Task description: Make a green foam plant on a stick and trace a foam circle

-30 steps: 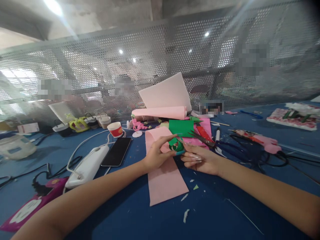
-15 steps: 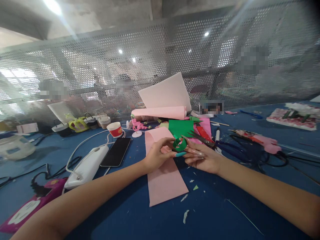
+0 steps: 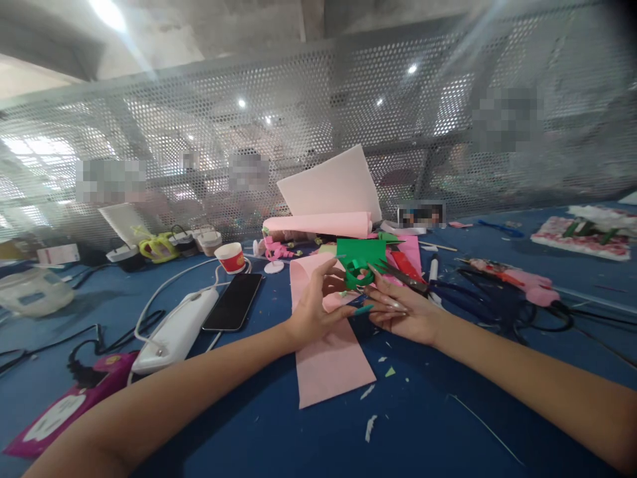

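A curled green paper strip (image 3: 360,281) is pinched between the thumb and fingers of my right hand (image 3: 408,311). Facing it, my left hand (image 3: 314,311) has its thumb and fingers spread apart, close to the curl and apparently not gripping it. Beneath my left hand lies a long pink paper strip (image 3: 334,375) with its far end curled over. Just behind the curl is a flat green sheet (image 3: 362,248). Scissors with dark blue handles (image 3: 460,299) lie past my right hand, blades pointing toward the green sheet.
On the left are a phone (image 3: 233,302), a white power strip (image 3: 175,332), a red paper cup (image 3: 230,257) and cables. A pink roll (image 3: 318,224) sits at the back. To the right lies a pink glue gun (image 3: 532,282). Paper scraps (image 3: 369,428) dot the blue table (image 3: 428,425).
My left hand's fingers have opened away from the green strip, which both hands touched before. The curl now stays with my right hand, slightly higher.
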The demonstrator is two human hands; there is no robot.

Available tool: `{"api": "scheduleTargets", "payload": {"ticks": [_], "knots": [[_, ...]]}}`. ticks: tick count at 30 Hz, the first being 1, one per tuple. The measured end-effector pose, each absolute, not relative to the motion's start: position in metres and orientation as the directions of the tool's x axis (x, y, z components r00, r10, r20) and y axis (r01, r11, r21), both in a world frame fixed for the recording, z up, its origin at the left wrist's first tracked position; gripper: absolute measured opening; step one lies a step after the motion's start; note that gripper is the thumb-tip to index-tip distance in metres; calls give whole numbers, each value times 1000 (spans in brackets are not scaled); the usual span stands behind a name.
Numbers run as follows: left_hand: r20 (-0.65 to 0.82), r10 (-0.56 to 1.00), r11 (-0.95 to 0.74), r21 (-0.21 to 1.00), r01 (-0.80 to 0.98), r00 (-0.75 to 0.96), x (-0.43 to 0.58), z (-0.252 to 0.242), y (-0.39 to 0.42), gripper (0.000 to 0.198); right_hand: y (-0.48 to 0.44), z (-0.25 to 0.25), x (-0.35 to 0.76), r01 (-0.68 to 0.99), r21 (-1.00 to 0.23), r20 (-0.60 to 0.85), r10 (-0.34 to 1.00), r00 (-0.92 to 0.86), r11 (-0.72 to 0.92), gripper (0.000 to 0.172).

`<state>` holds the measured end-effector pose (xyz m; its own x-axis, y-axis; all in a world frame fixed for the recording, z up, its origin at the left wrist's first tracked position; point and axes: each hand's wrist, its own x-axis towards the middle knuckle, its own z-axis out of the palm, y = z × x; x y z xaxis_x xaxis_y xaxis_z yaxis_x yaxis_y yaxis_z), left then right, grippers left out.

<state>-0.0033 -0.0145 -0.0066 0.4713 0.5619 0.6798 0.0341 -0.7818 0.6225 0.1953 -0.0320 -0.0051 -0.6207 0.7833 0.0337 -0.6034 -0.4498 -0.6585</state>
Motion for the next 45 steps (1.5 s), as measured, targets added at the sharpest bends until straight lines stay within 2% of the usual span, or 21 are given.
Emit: {"api": "scheduleTargets", "payload": {"ticks": [6,10,12,16,21,23,26,28,30,34,37,40,45], "knots": [[608,666,-696,715,65,432,-4,-3,-16,68,-34,-7,192,-601,-697,55,807,-588,-390,29],[688,629,-773,603,198,361,-6,-1,-12,80,-37,-9,188,-529,-784,52,814,-578,-325,27],[687,590,-798,576,176,424,-7,1,-11,84,-38,-10,185,-485,-828,50,823,-565,-282,26],[591,575,-735,677,39,566,-5,3,-13,74,-39,-9,182,-446,-865,61,834,-549,-231,26],[526,667,-616,788,-6,527,-4,2,-14,68,-39,-9,181,-432,-885,88,848,-523,-175,27],[528,700,-601,799,-4,481,-4,1,-12,67,-39,-8,182,-362,-929,100,892,-440,-74,33],[529,742,-580,814,-2,412,-5,1,-11,66,-42,-3,185,-136,-966,239,962,-134,221,39],[517,765,-561,827,6,384,-6,2,-12,67,-45,0,186,30,-922,387,920,63,386,34],[512,770,-552,834,-3,380,-6,3,-13,68,-48,1,186,86,-882,471,871,137,464,27],[522,731,-557,829,-57,440,-5,3,-14,72,-52,-2,178,-49,-908,417,909,-17,416,38],[536,705,-575,815,-69,465,-5,2,-14,73,-55,-3,170,-155,-926,364,922,-131,344,33],[574,677,-616,784,-72,461,-5,0,-12,69,-56,-3,167,-206,-928,337,935,-108,310,31],[612,652,-655,752,-74,448,-5,-1,-10,61,-55,-3,168,-264,-939,239,971,-33,222,39]]}}
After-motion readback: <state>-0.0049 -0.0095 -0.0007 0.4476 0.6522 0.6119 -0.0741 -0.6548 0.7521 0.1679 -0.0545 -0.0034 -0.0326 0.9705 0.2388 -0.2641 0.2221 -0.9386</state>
